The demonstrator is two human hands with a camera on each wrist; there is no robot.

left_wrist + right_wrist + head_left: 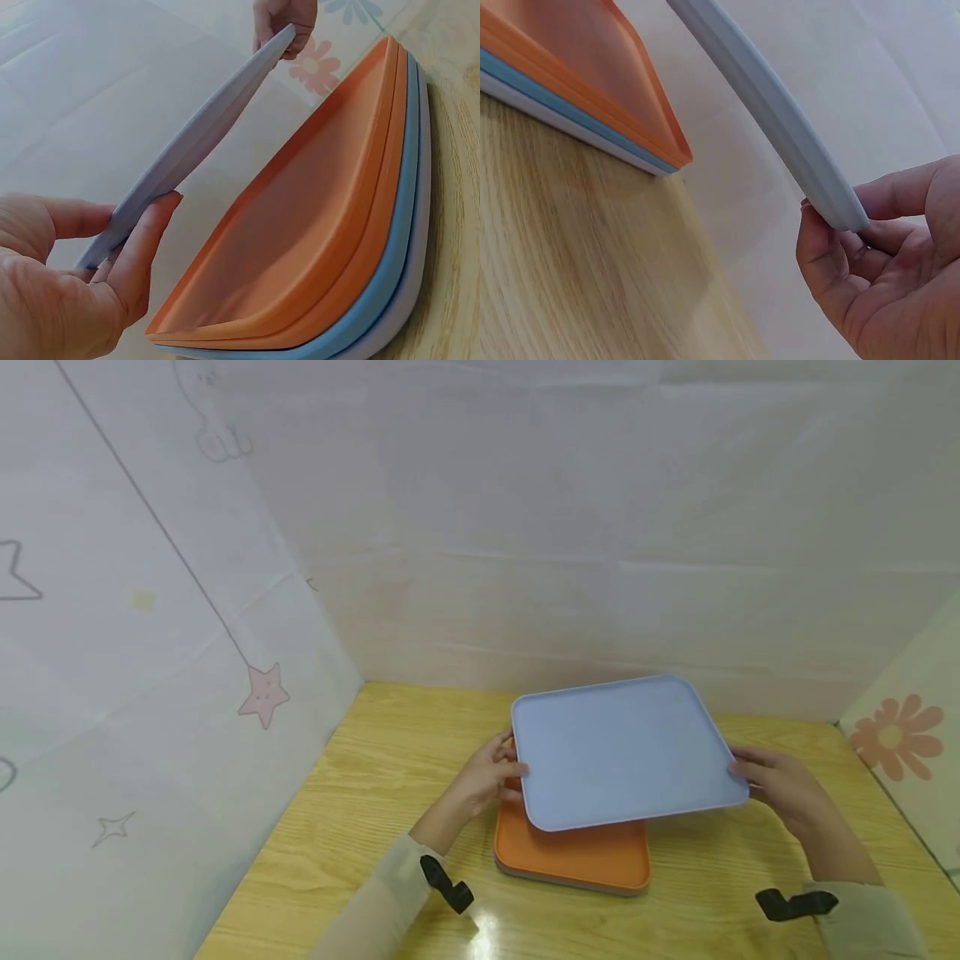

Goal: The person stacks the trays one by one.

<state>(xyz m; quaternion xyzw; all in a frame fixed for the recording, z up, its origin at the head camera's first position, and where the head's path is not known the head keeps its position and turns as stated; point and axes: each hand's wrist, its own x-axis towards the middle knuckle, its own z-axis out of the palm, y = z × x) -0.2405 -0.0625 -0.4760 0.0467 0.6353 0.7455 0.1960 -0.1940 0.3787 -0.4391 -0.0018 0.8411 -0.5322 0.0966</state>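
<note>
A light blue rectangular tray (622, 756) with rounded corners is held up in the air, its inside facing the head camera. My left hand (483, 778) pinches its left edge, thumb on the inner side and fingers behind. At the opposite edge, my right hand (780, 785) grips the tray the same way. Below lies a stack of trays, topped by an orange tray (573, 852). In the left wrist view the stack shows orange trays above a blue tray (397, 255) and a pale tray (420, 247). The held tray partly hides the stack in the head view.
The stack rests on a wood-grain table (375, 760). A pale sheet (525, 527) hangs behind the table, and a sheet with star drawings (150, 693) stands at the left. An orange flower print (892, 737) shows on the right side.
</note>
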